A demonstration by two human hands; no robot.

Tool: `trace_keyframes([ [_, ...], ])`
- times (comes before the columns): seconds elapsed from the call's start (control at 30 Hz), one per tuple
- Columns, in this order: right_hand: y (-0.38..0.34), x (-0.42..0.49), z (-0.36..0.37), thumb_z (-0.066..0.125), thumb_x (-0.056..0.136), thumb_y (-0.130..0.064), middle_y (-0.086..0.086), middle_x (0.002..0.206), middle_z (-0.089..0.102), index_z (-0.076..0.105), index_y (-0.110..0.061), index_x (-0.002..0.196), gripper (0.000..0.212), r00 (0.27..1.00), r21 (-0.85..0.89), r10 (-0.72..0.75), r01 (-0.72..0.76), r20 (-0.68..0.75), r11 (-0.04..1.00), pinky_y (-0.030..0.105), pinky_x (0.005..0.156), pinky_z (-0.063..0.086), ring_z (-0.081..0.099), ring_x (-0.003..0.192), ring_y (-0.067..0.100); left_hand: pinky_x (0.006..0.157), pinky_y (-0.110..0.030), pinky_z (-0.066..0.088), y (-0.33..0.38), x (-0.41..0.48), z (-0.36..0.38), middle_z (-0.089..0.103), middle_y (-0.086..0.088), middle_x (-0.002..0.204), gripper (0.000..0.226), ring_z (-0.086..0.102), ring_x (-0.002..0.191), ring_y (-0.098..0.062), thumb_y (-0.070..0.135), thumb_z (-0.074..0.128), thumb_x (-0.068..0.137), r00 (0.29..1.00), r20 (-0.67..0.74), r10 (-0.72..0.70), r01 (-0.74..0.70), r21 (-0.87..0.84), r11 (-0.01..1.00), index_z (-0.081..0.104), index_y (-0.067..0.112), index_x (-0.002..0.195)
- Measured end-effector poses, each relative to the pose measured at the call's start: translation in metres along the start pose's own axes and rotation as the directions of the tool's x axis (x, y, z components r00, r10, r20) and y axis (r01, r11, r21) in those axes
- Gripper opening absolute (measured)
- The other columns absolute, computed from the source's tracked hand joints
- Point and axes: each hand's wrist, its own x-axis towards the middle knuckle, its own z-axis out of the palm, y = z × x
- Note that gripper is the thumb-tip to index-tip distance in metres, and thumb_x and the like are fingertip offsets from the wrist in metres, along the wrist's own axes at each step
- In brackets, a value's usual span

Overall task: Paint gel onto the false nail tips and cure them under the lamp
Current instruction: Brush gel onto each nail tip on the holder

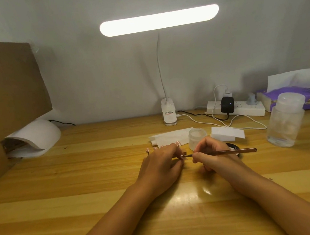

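Observation:
My left hand [161, 166] pinches a small pink false nail tip [182, 156] on its stand at the middle of the wooden desk. My right hand [212, 156] grips a slim brown gel brush [234, 152], its tip touching that nail. Several more pink nail tips [155, 148] on thin sticks stand just behind my left hand. A white dome-shaped curing lamp [35, 137] sits at the far left under a cardboard box.
A small frosted jar [196, 136], a black lid [235, 146] and white tissues [172, 136] lie behind my hands. A clear plastic bottle [285, 120], power strip [237, 108] with cables and purple tissue pack [292, 98] stand at right. A lit clip desk lamp [169, 113] stands at the back.

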Motion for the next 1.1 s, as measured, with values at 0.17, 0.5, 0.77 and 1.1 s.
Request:
trace_keyframes([
  [0.17, -0.0007, 0.0014, 0.0003, 0.064, 0.086, -0.007, 0.004, 0.079, 0.066, 0.061, -0.013, 0.089, 0.007, 1.0, -0.064, 0.007, -0.007, 0.008, 0.998, 0.015, 0.053, 0.047, 0.058, 0.06, 0.001, 0.068, -0.025, 0.036, 0.0001, 0.0017, -0.0015, 0.067, 0.013, 0.106, 0.01, 0.048, 0.08, -0.002, 0.028, 0.063, 0.092, 1.0, 0.009, -0.012, 0.012, -0.022, 1.0, 0.058, 0.03, 0.101],
  [0.5, -0.0011, 0.0002, 0.0009, 0.066, 0.09, -0.013, -0.005, 0.074, 0.071, 0.062, -0.013, 0.093, 0.005, 1.0, 0.021, -0.012, 0.013, -0.012, 1.0, 0.013, 0.051, 0.046, 0.061, 0.058, -0.003, 0.068, -0.029, 0.043, -0.0011, 0.0009, -0.0015, 0.066, 0.013, 0.104, 0.011, 0.044, 0.075, -0.001, 0.028, 0.062, 0.092, 1.0, 0.023, 0.0, 0.001, -0.023, 1.0, 0.059, 0.029, 0.102],
  [0.77, -0.0024, -0.0013, 0.0017, 0.063, 0.086, -0.006, 0.011, 0.079, 0.064, 0.06, -0.008, 0.089, 0.004, 1.0, -0.07, -0.007, 0.008, 0.011, 0.998, 0.017, 0.053, 0.048, 0.058, 0.058, 0.004, 0.067, -0.027, 0.036, 0.0003, 0.0009, -0.001, 0.066, 0.014, 0.103, 0.009, 0.043, 0.068, -0.001, 0.028, 0.062, 0.092, 1.0, 0.011, -0.004, 0.004, -0.008, 1.0, 0.058, 0.031, 0.099],
  [1.1, -0.0015, -0.0001, -0.0001, 0.059, 0.092, -0.008, -0.001, 0.065, 0.059, 0.06, -0.009, 0.089, 0.003, 0.996, 0.101, 0.009, 0.0, -0.085, 0.995, 0.019, 0.05, 0.048, 0.054, 0.049, 0.003, 0.08, -0.031, 0.044, 0.0034, 0.0004, -0.003, 0.064, 0.017, 0.102, 0.01, 0.047, 0.07, 0.007, 0.026, 0.062, 0.092, 0.999, -0.044, -0.011, 0.009, -0.044, 0.999, 0.055, 0.034, 0.094],
])
